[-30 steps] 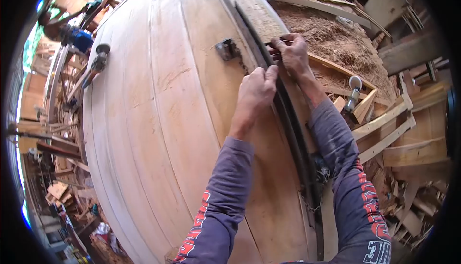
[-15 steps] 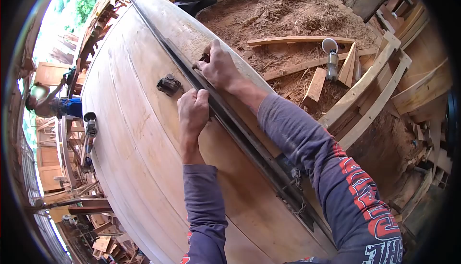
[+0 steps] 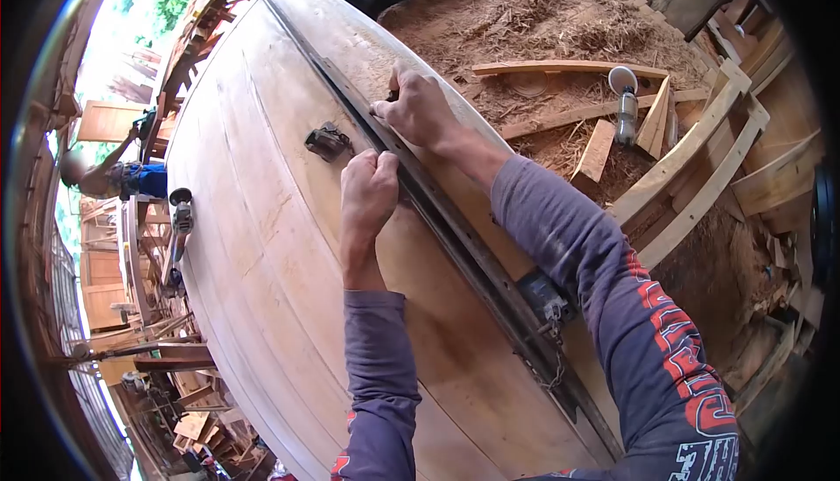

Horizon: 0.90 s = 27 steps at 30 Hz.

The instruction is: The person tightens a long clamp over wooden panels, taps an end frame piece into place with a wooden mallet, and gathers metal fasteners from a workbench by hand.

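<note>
A long dark metal bar (image 3: 437, 218) runs along the ridge of a pale planked wooden hull (image 3: 254, 157). My left hand (image 3: 369, 194) is closed in a fist against the bar's left side; whatever it grips is hidden. Farther up the bar, on its right side, my right hand (image 3: 422, 115) is closed, with a bit of something dark showing by the fingers. Just beyond my left hand, a small dark block-like object (image 3: 328, 142) rests on the planks. Nearer to me, a blue device (image 3: 544, 295) with a chain (image 3: 553, 354) sits against the bar.
An angle grinder (image 3: 181, 211) lies at the hull's left edge, with a person (image 3: 114, 175) beyond it. To the right, wood shavings (image 3: 560, 26), curved timbers (image 3: 691, 175), offcuts (image 3: 595, 153) and a bottle-like object with a round white top (image 3: 625, 105) lie on the ground.
The view has shifted, so the whole scene sits slightly farther right. More of the blue device shows beside my right sleeve. Both hands stay closed at about the same places along the bar.
</note>
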### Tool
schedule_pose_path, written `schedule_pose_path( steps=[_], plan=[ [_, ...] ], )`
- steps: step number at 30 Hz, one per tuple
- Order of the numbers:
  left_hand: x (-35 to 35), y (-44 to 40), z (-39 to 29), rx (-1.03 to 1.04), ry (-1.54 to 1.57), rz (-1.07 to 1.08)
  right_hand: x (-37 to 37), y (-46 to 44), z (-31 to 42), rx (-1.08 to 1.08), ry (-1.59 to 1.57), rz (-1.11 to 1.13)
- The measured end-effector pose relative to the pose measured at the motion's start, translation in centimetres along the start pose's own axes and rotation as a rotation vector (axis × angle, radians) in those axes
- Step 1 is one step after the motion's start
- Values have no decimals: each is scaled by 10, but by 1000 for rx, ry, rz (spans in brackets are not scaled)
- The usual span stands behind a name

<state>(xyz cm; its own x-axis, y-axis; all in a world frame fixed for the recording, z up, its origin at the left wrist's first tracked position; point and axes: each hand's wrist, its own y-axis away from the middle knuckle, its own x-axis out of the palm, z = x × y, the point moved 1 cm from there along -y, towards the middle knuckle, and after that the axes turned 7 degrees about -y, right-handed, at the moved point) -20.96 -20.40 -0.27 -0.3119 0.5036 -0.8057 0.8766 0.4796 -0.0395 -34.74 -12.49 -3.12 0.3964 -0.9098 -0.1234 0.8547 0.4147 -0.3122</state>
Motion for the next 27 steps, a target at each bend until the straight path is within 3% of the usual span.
schedule_pose_path(
  steps=[2, 4, 5, 6, 12, 14, 15, 16, 22, 25, 27],
  plan=[
    [2, 2, -3, -40, 20, -20, 0, 4, 3, -53, 16, -44],
    [6, 3, -9, -280, 117, -24, -3, 4, 9, -43, 16, -14],
    [4, 10, -27, -295, -195, -146, -2, 4, 7, -14, 25, -13],
    [2, 14, -42, -384, -57, -184, -1, 4, 7, 17, 31, -12],
    [28, 8, -24, -199, 55, -177, -2, 3, 2, -34, 68, 22],
    [37, 22, -30, -62, 233, -333, 3, -2, -4, 80, 82, 126],
    [44, 25, -26, -12, 344, -406, 2, 0, 1, 4, 110, 118],
    [54, 35, -22, -68, 382, -439, 6, 0, -4, -59, 131, 73],
    [39, 59, -34, 1, 378, -358, 9, 0, -3, 64, 40, -30],
    [40, 59, -41, 10, 357, -354, 6, 1, 3, 89, 72, 24],
    [37, 61, -53, -225, 179, -371, 1, -1, 10, 90, 160, 80]
  ],
)
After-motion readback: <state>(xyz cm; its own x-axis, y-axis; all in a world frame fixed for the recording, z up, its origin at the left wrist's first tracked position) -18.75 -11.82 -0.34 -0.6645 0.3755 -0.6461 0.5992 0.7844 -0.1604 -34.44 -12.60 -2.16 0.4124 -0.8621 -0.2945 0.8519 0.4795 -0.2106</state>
